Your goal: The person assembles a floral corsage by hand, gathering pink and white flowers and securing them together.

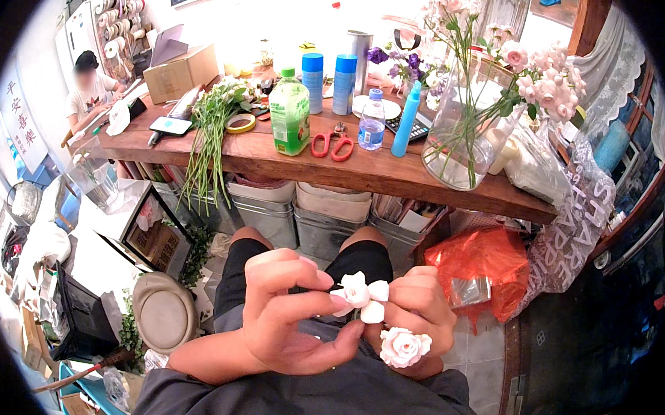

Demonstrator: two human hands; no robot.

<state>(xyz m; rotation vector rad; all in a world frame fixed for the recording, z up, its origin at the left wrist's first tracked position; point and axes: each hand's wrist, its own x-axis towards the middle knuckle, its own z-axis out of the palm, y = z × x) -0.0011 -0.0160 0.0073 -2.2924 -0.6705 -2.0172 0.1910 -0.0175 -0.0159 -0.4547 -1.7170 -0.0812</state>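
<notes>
A white flower (pixel 355 293) with broad, spread petals is between my two hands above my lap. The curled fingers of my left hand (pixel 285 314) pinch at its left petals, thumb below. My right hand (pixel 423 306) is closed beside the flower, its fingers hiding the stem. Below those fingers a pale pink rose (pixel 404 348) sticks out of the same fist, its stem also hidden.
On the wooden table (pixel 274 165) ahead are red-handled scissors (pixel 332 144), a green bottle (pixel 289 115), blue spray cans (pixel 344 86), cut stems (pixel 214 137) and a glass vase (pixel 456 142) of roses. Metal bins (pixel 320 226) stand underneath. A stool (pixel 164 311) is left. A person (pixel 90 93) sits far left.
</notes>
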